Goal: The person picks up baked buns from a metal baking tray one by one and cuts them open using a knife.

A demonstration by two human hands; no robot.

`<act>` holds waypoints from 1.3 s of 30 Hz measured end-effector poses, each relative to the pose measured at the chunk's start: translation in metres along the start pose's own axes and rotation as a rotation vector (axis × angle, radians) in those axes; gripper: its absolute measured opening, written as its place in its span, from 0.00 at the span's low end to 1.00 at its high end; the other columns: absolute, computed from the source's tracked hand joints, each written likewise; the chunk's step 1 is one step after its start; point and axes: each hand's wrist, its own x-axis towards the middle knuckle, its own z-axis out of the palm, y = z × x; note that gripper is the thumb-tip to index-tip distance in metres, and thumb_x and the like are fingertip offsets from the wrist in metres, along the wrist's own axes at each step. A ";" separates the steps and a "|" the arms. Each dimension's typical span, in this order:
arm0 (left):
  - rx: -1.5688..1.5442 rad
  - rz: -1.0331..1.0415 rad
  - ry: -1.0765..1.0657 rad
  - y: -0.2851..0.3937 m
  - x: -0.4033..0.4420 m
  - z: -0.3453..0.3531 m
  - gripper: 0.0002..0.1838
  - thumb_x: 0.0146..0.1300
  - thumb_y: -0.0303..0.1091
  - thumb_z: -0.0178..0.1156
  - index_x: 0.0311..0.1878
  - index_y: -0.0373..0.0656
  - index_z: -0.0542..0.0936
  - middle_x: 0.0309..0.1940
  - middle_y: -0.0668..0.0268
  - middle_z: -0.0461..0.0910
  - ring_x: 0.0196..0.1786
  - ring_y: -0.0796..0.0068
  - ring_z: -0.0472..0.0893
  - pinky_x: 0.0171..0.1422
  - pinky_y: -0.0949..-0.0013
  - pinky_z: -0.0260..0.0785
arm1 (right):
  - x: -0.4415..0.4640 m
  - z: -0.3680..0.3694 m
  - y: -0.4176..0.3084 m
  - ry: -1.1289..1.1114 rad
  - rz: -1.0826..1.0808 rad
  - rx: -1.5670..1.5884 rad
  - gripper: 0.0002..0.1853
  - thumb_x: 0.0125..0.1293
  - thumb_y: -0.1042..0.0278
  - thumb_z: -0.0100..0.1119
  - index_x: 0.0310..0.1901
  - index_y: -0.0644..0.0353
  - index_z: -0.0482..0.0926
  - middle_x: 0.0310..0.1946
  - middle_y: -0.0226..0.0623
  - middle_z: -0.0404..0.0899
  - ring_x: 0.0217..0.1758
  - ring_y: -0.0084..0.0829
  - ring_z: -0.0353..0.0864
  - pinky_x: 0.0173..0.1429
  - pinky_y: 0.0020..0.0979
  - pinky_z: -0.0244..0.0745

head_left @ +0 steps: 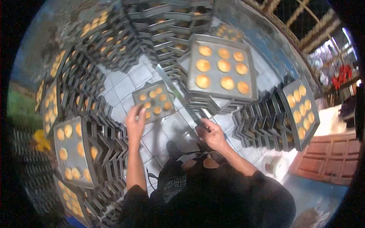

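Note:
My right hand is closed around the handle of a long knife. Its straight metal blade slants up and to the left, passing in front of the right edge of a small tray. Round golden buns lie on that tray, low near the floor. At the tray's lower left corner is my left hand, slightly blurred, with its fingers curled together beside the buns. What those fingers hold, if anything, is hidden.
A tray of buns tops a tall stack ahead. More bun trays stand in tilted stacks at left, and another stack is at right. White floor tiles show between stacks. A white bucket stands at right.

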 end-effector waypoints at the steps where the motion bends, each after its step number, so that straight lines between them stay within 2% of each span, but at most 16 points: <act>1: -0.053 0.004 -0.120 0.024 0.012 0.040 0.12 0.69 0.32 0.62 0.51 0.36 0.83 0.46 0.55 0.85 0.49 0.63 0.84 0.53 0.65 0.75 | 0.000 -0.031 0.016 0.054 -0.084 -0.108 0.15 0.68 0.74 0.61 0.55 0.64 0.80 0.33 0.37 0.85 0.36 0.27 0.83 0.44 0.31 0.79; 7: -0.139 0.014 -0.423 0.124 0.052 0.273 0.16 0.70 0.39 0.62 0.51 0.35 0.84 0.43 0.56 0.86 0.48 0.66 0.85 0.54 0.65 0.75 | -0.040 -0.220 0.054 0.385 0.040 -0.262 0.21 0.62 0.69 0.65 0.57 0.64 0.80 0.39 0.41 0.87 0.40 0.29 0.83 0.48 0.30 0.78; 10: -0.053 0.073 -0.530 0.111 0.069 0.364 0.21 0.68 0.41 0.61 0.56 0.35 0.81 0.49 0.47 0.84 0.48 0.49 0.85 0.56 0.57 0.76 | -0.065 -0.289 0.085 0.639 -0.006 -0.430 0.20 0.69 0.62 0.63 0.57 0.67 0.80 0.46 0.46 0.85 0.45 0.32 0.81 0.52 0.37 0.76; 12: 0.039 -0.011 -0.342 0.093 0.063 0.383 0.23 0.66 0.38 0.60 0.59 0.34 0.79 0.53 0.42 0.81 0.56 0.43 0.81 0.63 0.52 0.73 | -0.078 -0.330 0.086 0.508 0.193 -0.553 0.20 0.71 0.61 0.61 0.56 0.69 0.78 0.47 0.44 0.84 0.48 0.36 0.81 0.55 0.37 0.75; 14: 0.176 0.073 -0.024 0.075 0.067 0.356 0.35 0.63 0.37 0.60 0.72 0.31 0.66 0.67 0.38 0.70 0.70 0.42 0.70 0.76 0.52 0.60 | -0.086 -0.350 0.088 0.526 0.103 -0.423 0.18 0.72 0.61 0.60 0.56 0.67 0.79 0.45 0.46 0.84 0.46 0.36 0.82 0.52 0.37 0.76; 15: 0.237 -0.006 0.112 0.072 0.072 0.312 0.37 0.63 0.38 0.60 0.73 0.31 0.64 0.68 0.38 0.69 0.71 0.42 0.69 0.77 0.52 0.59 | -0.086 -0.354 0.084 0.512 -0.001 -0.505 0.28 0.73 0.52 0.60 0.63 0.70 0.75 0.44 0.51 0.85 0.46 0.41 0.84 0.52 0.37 0.77; 18: 0.360 -0.244 0.516 0.012 0.084 0.188 0.40 0.63 0.39 0.63 0.74 0.30 0.62 0.71 0.39 0.66 0.73 0.42 0.66 0.78 0.52 0.57 | -0.058 -0.376 0.145 0.600 -0.185 -0.668 0.20 0.73 0.58 0.62 0.56 0.66 0.79 0.45 0.53 0.85 0.49 0.46 0.84 0.53 0.39 0.79; 19: 0.715 -0.124 0.626 0.005 0.078 0.127 0.41 0.62 0.40 0.66 0.74 0.30 0.63 0.70 0.40 0.68 0.73 0.41 0.66 0.78 0.51 0.58 | -0.043 -0.380 0.163 0.600 -0.316 -0.686 0.16 0.72 0.61 0.63 0.55 0.64 0.81 0.45 0.53 0.85 0.48 0.45 0.85 0.51 0.38 0.80; 20: 0.619 -0.513 0.574 0.001 0.071 0.065 0.41 0.61 0.39 0.67 0.73 0.30 0.63 0.71 0.40 0.66 0.73 0.40 0.65 0.78 0.50 0.57 | -0.028 -0.387 0.178 0.579 -0.392 -0.701 0.16 0.72 0.62 0.64 0.55 0.63 0.81 0.44 0.52 0.85 0.47 0.44 0.85 0.50 0.38 0.80; 22: 1.053 -0.568 0.785 -0.044 0.035 -0.029 0.43 0.65 0.52 0.62 0.75 0.33 0.62 0.76 0.44 0.60 0.77 0.41 0.59 0.79 0.44 0.51 | -0.001 -0.359 0.132 0.494 -0.633 -0.776 0.18 0.73 0.60 0.63 0.55 0.65 0.80 0.39 0.45 0.84 0.40 0.35 0.82 0.46 0.34 0.79; 24: 1.094 -0.888 0.667 -0.064 0.000 -0.114 0.47 0.68 0.58 0.57 0.79 0.35 0.54 0.81 0.48 0.51 0.82 0.43 0.50 0.82 0.44 0.46 | 0.021 -0.324 0.062 0.401 -0.817 -0.821 0.20 0.74 0.59 0.62 0.56 0.69 0.79 0.36 0.39 0.83 0.35 0.27 0.79 0.43 0.30 0.77; 26: 1.139 -1.030 0.679 -0.105 -0.032 -0.182 0.51 0.66 0.62 0.58 0.81 0.41 0.51 0.83 0.53 0.46 0.83 0.44 0.47 0.84 0.48 0.43 | 0.042 -0.293 0.019 0.161 -0.015 -0.401 0.16 0.75 0.62 0.59 0.55 0.67 0.78 0.33 0.33 0.80 0.32 0.23 0.75 0.38 0.28 0.73; 34: 0.990 -1.303 0.528 -0.148 -0.088 -0.218 0.53 0.61 0.67 0.60 0.82 0.53 0.50 0.82 0.51 0.47 0.83 0.44 0.48 0.80 0.39 0.51 | 0.116 -0.199 -0.023 0.025 -0.051 -0.267 0.13 0.75 0.69 0.57 0.56 0.66 0.78 0.36 0.29 0.80 0.33 0.17 0.74 0.36 0.22 0.71; 36: 0.976 -1.316 0.561 -0.153 -0.089 -0.211 0.46 0.62 0.62 0.62 0.75 0.42 0.62 0.71 0.43 0.66 0.73 0.42 0.66 0.74 0.42 0.60 | 0.123 -0.184 -0.026 0.018 -0.015 -0.301 0.13 0.75 0.70 0.56 0.56 0.67 0.79 0.39 0.31 0.82 0.35 0.18 0.76 0.38 0.22 0.72; 37: 0.954 -1.274 0.629 -0.156 -0.081 -0.198 0.44 0.62 0.61 0.62 0.72 0.37 0.66 0.65 0.42 0.72 0.69 0.42 0.71 0.72 0.44 0.63 | 0.124 -0.180 -0.030 0.035 0.024 -0.331 0.13 0.75 0.70 0.56 0.56 0.67 0.79 0.39 0.32 0.82 0.36 0.19 0.76 0.39 0.22 0.73; 39: 1.175 -0.694 0.748 -0.140 -0.054 -0.145 0.33 0.67 0.44 0.63 0.67 0.28 0.70 0.61 0.41 0.75 0.64 0.40 0.74 0.69 0.47 0.65 | 0.130 -0.177 -0.024 0.063 -0.001 -0.398 0.14 0.75 0.70 0.57 0.57 0.68 0.79 0.38 0.32 0.81 0.38 0.21 0.76 0.40 0.24 0.72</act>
